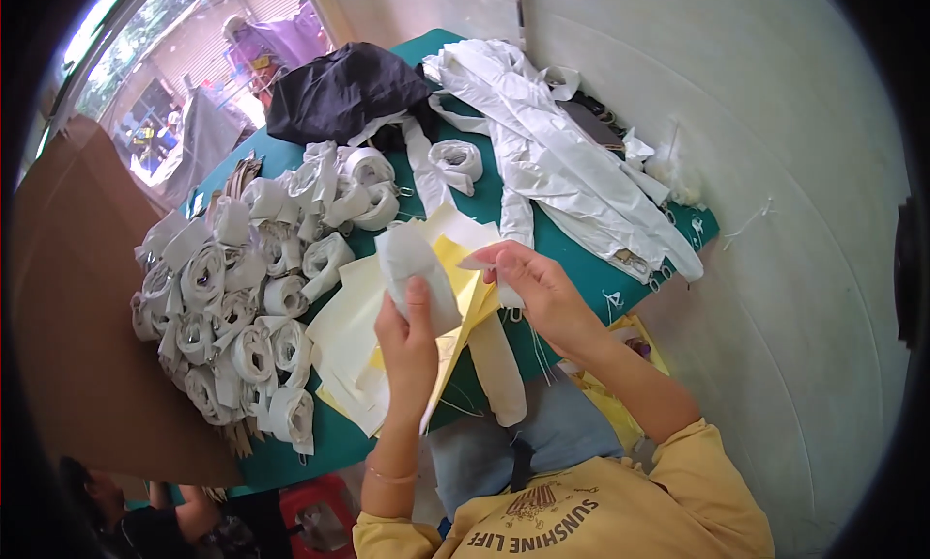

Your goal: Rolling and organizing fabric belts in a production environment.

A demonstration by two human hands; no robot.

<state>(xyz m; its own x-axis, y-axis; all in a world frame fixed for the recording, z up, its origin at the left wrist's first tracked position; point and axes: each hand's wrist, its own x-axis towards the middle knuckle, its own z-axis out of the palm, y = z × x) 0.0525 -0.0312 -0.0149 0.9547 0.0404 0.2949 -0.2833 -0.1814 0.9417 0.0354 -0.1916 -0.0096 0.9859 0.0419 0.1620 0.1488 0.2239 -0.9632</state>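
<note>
My left hand is closed around a folded white cloth strip, its thumb pressed on the cloth's face. Just to the right, my right hand pinches the end of a white strip between thumb and fingers. Whether both hands hold one and the same strip I cannot tell. Under them lie white and yellow sheets, fanned out and overlapping. A long off-white strip hangs over the table's near edge, with a small metal ring close to my right hand.
Many rolled white strips are heaped on the green table at left. Long white strips lie at the far right, beside a black bag. A brown board stands left; another person sits beyond it near a red stool.
</note>
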